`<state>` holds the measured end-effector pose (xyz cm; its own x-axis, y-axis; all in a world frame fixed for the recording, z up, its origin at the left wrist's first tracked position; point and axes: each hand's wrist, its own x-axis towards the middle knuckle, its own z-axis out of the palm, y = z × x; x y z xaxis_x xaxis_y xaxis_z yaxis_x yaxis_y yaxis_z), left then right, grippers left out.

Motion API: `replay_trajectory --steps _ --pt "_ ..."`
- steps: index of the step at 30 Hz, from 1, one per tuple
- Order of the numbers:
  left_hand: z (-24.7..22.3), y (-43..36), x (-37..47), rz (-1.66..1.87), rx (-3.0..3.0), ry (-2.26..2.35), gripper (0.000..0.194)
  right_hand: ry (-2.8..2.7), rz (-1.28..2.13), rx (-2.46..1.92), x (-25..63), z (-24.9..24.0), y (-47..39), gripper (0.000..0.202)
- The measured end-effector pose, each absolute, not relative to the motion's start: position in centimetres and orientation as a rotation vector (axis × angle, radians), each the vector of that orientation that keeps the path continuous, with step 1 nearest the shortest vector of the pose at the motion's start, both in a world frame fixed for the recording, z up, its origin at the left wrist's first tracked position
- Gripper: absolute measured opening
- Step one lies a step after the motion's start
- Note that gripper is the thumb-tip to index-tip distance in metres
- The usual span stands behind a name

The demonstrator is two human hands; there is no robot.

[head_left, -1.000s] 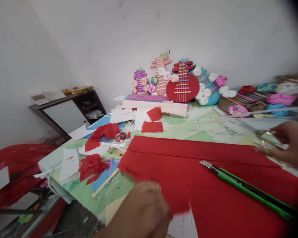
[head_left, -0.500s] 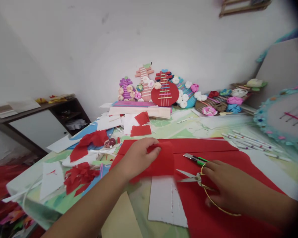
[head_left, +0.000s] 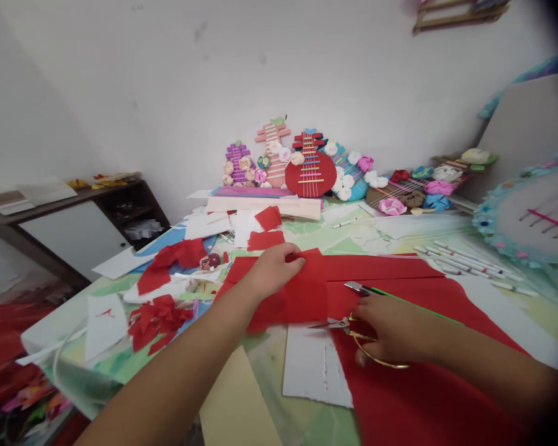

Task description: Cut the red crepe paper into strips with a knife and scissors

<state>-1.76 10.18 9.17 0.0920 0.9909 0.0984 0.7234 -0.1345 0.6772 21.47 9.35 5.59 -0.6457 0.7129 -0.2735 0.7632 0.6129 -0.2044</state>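
Observation:
My left hand [head_left: 279,267] pinches the upper edge of a red paper piece [head_left: 304,291] between thumb and fingers. Gold-handled scissors [head_left: 338,323] are in my right hand [head_left: 390,325], their blades pointing left at the lower edge of that piece, slightly blurred. Larger red paper [head_left: 413,365] lies under and beside my right hand. A utility knife [head_left: 365,288] rests on it, just above my right fingers. Below the held piece is a white card [head_left: 314,365] with dried glue lines.
Red scraps [head_left: 155,322] and a white paper piece [head_left: 106,322] lie at left. Paper instruments [head_left: 310,173] stand against the wall. Several pens [head_left: 474,263] lie at right. Cream card [head_left: 239,402] is near the front edge.
My right hand has moved left with the scissors, bringing the blades to the red piece's lower edge; they look closer together. My left hand has shifted slightly up, still pinching the piece.

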Motion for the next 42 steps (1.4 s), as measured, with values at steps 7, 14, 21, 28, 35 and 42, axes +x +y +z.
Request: replay_trajectory --steps 7,14,21,28,35,42 --pt "7.7 12.6 -1.6 0.593 1.772 1.729 0.025 2.641 -0.410 1.217 20.9 5.5 9.9 0.042" --pt "6.7 14.4 -1.4 0.507 1.745 1.725 0.027 2.700 -0.367 1.147 21.1 5.4 10.2 0.041" --pt "3.9 15.8 -1.7 0.458 1.747 1.758 0.028 2.713 -0.354 1.102 21.6 5.2 10.7 0.036" --pt "2.4 16.2 -1.8 0.408 1.768 1.737 0.027 2.710 -0.418 1.084 21.6 5.2 11.0 0.029" --pt "2.6 16.0 -1.6 0.402 1.809 1.716 0.028 2.690 -0.562 1.055 21.4 5.9 11.2 0.028" --pt "3.9 14.9 -1.8 0.546 2.030 1.630 0.025 2.556 -0.733 1.071 21.5 7.5 11.6 0.029"
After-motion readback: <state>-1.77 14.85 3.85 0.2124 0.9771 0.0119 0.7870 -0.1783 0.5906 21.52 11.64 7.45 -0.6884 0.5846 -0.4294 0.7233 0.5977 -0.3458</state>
